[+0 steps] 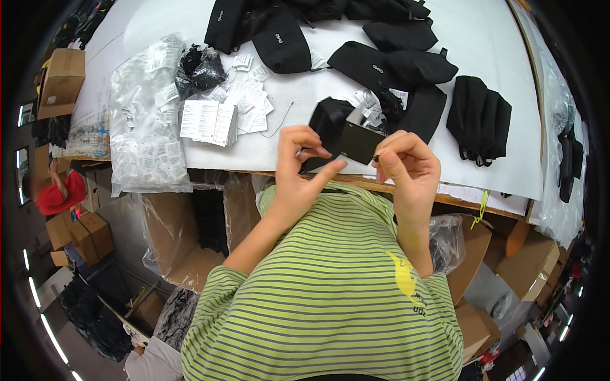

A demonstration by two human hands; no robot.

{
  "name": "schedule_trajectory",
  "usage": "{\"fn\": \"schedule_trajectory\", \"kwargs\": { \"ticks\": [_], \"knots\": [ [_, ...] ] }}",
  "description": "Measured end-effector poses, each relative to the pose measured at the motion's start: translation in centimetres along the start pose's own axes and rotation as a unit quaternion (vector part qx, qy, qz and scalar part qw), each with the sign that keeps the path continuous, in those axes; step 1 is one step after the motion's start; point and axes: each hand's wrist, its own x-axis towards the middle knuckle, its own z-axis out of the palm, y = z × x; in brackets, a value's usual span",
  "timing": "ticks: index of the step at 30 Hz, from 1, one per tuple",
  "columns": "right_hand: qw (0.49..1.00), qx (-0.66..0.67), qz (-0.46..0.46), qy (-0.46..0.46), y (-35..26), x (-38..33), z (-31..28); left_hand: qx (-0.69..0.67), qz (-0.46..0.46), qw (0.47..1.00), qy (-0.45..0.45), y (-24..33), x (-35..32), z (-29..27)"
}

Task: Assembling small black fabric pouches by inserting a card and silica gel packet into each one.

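Observation:
Above the near edge of the table, a dark hang tag (359, 142) is tilted between my hands. My right hand (410, 166) is closed in a pinch at the tag's right corner, where a small black bit shows at the fingertips. My left hand (300, 170) has its fingers curled and its thumb stretched out apart from them, close to the tag's left side. Behind the tag lies a black fabric pouch (328, 124), partly covered by it. White labels and black cords (381, 108) are heaped just beyond.
On the left of the white table (273, 152) lie a clear plastic bag of labels (147, 127), a stack of white printed cards (206, 122) and a bundle of black cords (200, 68). Black pouches (279, 41) cover the far side; more pouches (480, 117) lie right. Cardboard boxes (171, 235) stand below the edge.

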Motion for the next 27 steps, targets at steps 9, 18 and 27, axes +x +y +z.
{"fn": "schedule_trajectory", "kwargs": {
  "ticks": [9,18,27],
  "knots": [
    [1.000,-0.018,0.003,0.008,0.1,0.1,-2.3,0.240,-0.051,0.970,0.005,-3.6,0.5,0.1],
    [0.998,0.005,0.001,0.060,-0.2,-1.0,-5.3,0.292,0.007,0.952,-0.090,-3.4,0.0,-0.3],
    [0.997,-0.034,-0.030,0.055,0.3,-1.5,-7.4,0.179,-0.186,0.953,-0.159,-3.3,0.0,-1.5]
  ]
}}
